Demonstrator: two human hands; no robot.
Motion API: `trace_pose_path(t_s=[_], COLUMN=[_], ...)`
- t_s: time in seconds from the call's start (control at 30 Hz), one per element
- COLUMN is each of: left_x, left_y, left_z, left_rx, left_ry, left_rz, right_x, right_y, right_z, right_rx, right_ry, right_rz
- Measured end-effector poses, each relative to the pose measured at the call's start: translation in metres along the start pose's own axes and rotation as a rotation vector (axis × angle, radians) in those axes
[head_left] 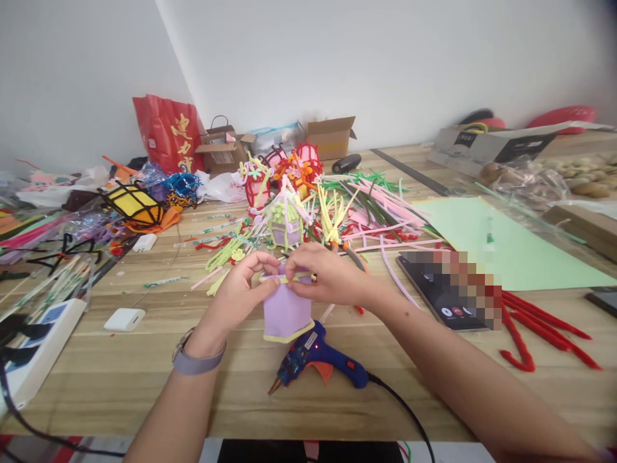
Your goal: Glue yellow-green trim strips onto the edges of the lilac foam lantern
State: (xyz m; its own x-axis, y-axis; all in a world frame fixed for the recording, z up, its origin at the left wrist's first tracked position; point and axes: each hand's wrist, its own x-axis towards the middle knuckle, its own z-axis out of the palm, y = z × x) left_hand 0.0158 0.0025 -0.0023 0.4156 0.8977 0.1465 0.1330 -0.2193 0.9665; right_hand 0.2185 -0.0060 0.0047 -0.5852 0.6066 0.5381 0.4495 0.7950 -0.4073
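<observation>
A purple lantern body (288, 313) stands upright before me, with a pale yellow strip along its bottom edge. My left hand (241, 286) pinches its upper left edge between thumb and fingers. At the top rim, my right hand (330, 273) has its fingers closed on a yellow pipe cleaner (303, 276) that runs along the edge. The fingertips of both hands nearly meet there and hide part of the rim. Just below the lantern body, a blue hot glue gun (318, 354) lies on its side with its red light on and its nozzle toward the lower left.
Finished small lanterns (286, 222) and many loose pipe cleaners (380, 209) cover the table behind my hands. A phone (448, 289) and red pipe cleaners (535, 328) lie at right, near a green sheet (520, 247). A power strip (45, 354) sits at left; the glue gun's cord trails off the front edge.
</observation>
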Motion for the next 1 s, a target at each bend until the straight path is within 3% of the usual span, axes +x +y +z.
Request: trace_pose_path(t_s=[0.27,0.63,0.87,1.0], left_x=[0.0001,0.0017,0.001,0.0005], left_y=[-0.0006,-0.0051,-0.0028,0.0], left_z=[0.0013,0.0009,0.0037,0.0028], left_rx=[0.054,0.092,-0.001,-0.066], left_ry=[-0.024,0.042,0.09,0.059], left_rz=[0.051,0.075,0.02,-0.059], right_x=[0.0,0.0005,0.0017,0.0019], right_y=[-0.0011,-0.0047,-0.0066,-0.0086], right_z=[0.0002,-0.0002,0.0037,0.0029], right_rx=[-0.022,-0.125,-0.139,-0.124], right_ry=[-0.012,0.002,0.032,0.038], right_rz=[0.029,0.043,0.043,0.021])
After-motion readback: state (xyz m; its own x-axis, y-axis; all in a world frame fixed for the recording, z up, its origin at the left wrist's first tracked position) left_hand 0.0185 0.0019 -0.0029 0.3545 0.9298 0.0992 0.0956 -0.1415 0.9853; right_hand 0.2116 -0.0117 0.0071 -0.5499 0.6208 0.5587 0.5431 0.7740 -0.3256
